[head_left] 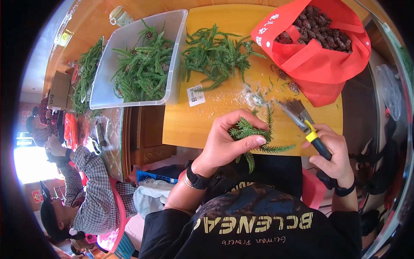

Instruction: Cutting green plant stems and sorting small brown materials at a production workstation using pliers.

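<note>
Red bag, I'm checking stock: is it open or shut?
Open: the bag gapes at its mouth, showing brown pine cones inside.

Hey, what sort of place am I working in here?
Probably a small craft workshop, perhaps in a home: green sprigs lie heaped on the yellow table, a red bag holds pine cones, and another person in a checked shirt is nearby.

Strong light enters at the left edge of the frame, where a bright opening (36,165) burns out to plain white and casts a pale haze around itself. The table (185,129) near the centre is brightly and fairly evenly lit, its shadows soft. The green sprig (246,130) and the fingers (246,145) on it look reasonably sharp. Toward the rim, fisheye distortion curves straight edges, detail softens and the corners go black.
</note>
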Action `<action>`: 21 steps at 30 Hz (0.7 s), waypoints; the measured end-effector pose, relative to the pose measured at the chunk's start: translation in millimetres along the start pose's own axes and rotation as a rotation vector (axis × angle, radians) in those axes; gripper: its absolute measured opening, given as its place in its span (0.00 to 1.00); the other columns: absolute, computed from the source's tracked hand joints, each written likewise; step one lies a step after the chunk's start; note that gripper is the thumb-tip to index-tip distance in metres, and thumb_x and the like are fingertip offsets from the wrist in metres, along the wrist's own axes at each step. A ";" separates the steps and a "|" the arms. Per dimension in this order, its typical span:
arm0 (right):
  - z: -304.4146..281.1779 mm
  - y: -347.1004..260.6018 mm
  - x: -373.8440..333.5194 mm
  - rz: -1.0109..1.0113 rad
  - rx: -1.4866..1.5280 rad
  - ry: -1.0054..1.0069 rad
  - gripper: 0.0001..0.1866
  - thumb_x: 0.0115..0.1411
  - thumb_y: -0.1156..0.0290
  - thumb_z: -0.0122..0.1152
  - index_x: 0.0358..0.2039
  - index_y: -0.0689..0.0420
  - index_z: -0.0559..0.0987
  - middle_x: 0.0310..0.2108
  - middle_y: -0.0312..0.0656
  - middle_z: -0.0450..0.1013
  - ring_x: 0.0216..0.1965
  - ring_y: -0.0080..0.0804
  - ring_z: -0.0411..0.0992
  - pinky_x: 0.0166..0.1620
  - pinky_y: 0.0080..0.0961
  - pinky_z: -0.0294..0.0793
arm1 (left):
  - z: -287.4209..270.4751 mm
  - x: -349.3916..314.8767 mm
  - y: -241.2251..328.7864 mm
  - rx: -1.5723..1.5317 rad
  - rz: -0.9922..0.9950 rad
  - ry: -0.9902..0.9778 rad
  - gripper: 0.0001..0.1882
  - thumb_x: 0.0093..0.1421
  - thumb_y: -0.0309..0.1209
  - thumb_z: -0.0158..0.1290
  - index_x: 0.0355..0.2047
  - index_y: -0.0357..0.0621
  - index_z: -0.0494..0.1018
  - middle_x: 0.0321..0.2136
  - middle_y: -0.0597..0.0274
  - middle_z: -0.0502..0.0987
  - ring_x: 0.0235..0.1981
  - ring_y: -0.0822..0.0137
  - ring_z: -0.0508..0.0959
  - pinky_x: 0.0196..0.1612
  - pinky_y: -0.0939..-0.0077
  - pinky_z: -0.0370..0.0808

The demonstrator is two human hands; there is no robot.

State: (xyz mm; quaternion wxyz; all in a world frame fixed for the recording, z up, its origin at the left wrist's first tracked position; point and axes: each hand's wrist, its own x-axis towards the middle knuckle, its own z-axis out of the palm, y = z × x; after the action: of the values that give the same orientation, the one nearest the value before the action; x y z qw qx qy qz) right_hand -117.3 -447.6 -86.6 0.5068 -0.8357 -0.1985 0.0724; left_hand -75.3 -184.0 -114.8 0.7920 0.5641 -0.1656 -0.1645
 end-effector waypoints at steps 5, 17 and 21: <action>4.9 2.0 -4.0 -0.098 -0.161 0.025 0.21 0.47 0.53 0.64 0.24 0.62 0.76 0.22 0.41 0.71 0.32 0.48 0.71 0.47 0.39 0.68 | -0.1 0.0 -1.1 0.021 0.068 0.024 0.14 0.48 0.29 0.62 0.32 0.37 0.71 0.31 0.52 0.74 0.27 0.69 0.75 0.29 0.80 0.75; 2.3 1.6 -2.1 -0.142 -0.146 -0.004 0.15 0.47 0.60 0.63 0.24 0.61 0.76 0.23 0.40 0.74 0.27 0.43 0.72 0.48 0.39 0.68 | 0.5 -0.8 4.9 0.029 0.051 0.026 0.11 0.49 0.25 0.59 0.32 0.37 0.71 0.29 0.53 0.75 0.26 0.71 0.75 0.30 0.80 0.72; 4.3 -1.0 0.1 -0.154 -0.159 0.014 0.12 0.45 0.63 0.63 0.23 0.60 0.77 0.22 0.39 0.74 0.26 0.42 0.72 0.48 0.39 0.69 | -1.1 -1.4 5.7 -0.013 0.049 -0.018 0.09 0.50 0.23 0.59 0.33 0.37 0.73 0.30 0.64 0.74 0.30 0.77 0.74 0.34 0.84 0.70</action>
State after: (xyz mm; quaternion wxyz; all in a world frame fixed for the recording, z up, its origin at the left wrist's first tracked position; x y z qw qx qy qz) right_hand -118.9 -443.6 -87.7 0.4445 -0.8559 -0.2640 0.0114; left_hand -75.7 -180.7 -109.8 0.7979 0.5534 -0.1854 -0.1509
